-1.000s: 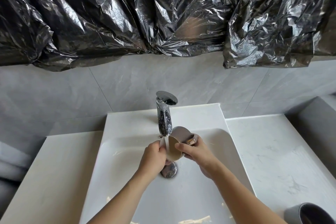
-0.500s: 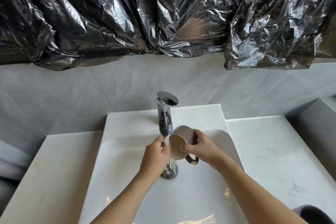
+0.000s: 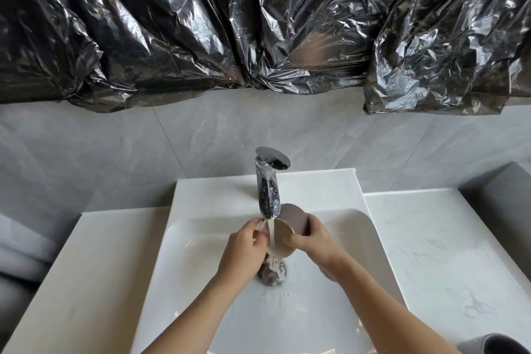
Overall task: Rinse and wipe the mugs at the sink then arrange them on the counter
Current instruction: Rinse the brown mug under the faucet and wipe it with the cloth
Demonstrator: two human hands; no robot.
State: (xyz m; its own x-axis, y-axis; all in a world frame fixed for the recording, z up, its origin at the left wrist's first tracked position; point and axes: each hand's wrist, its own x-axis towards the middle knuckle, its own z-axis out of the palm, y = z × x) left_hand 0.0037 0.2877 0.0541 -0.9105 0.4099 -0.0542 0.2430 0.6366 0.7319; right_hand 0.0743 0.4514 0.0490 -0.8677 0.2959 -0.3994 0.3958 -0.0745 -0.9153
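Right now both hands are over the white rectangular ceramic sink [image 3: 373, 241], w/ the taupe-brown round ceramic mug [image 3: 293, 220] held tipped on its side under the chrome tap [image 3: 268, 181]. The mug's open mouth faces toward the camera, pale inside showing. A stream of running water [image 3: 271, 236] drops from the spout across the mouth and lands on the chrome drain plug [image 3: 271, 271] below.

The right hand [image 3: 313, 238] grips the mug round its body, fingers curled over the far side and thumb pressed at the rim's near-right edge. The left hand [image 3: 244, 247] is at the mug's left rim, fingers curled and pinching the edge, just beside the water stream. Handle isn't visible from this angle.

White marble-look counter [image 3: 448, 253] runs either side of the basin. At the bottom-right corner, a dark grey round mug [image 3: 494, 345] sits on the counter, only partly in frame, well apart from the hands. Behind the tap is a grey tiled wall [image 3: 172, 146], and above it crinkled black plastic sheeting [image 3: 143, 23] hangs across the top.
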